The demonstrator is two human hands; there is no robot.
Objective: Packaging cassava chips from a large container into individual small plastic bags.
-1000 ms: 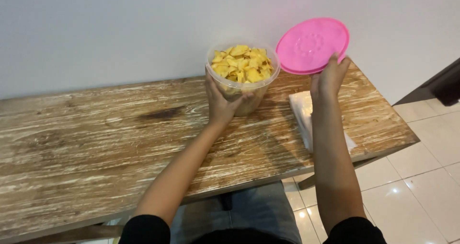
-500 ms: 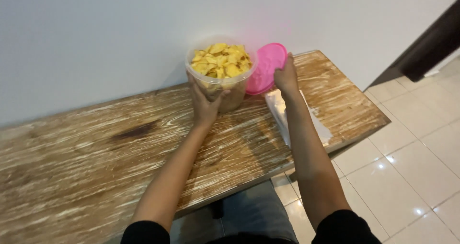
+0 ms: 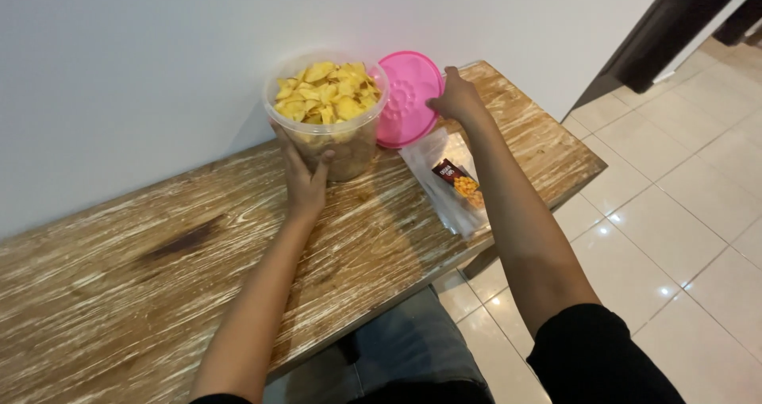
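I am in a home: a wooden tabletop (image 3: 159,293) by a plain white wall (image 3: 159,71), shiny floor tiles (image 3: 683,213).

Both arms out fwd; left hand (image 3: 305,183) cupped, right hand (image 3: 454,101) pinching.

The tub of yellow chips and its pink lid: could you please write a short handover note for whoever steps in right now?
Left hand: gripping the near side of the clear tub of yellow chips, which stands at the back of the wooden table.
Right hand: on the edge of the pink lid, which stands tilted on edge behind and right of the tub, near the wall.
A clear snack packet lies on the table below the lid.
Done: lid off, tub full.
Left: tub is still uncovered.
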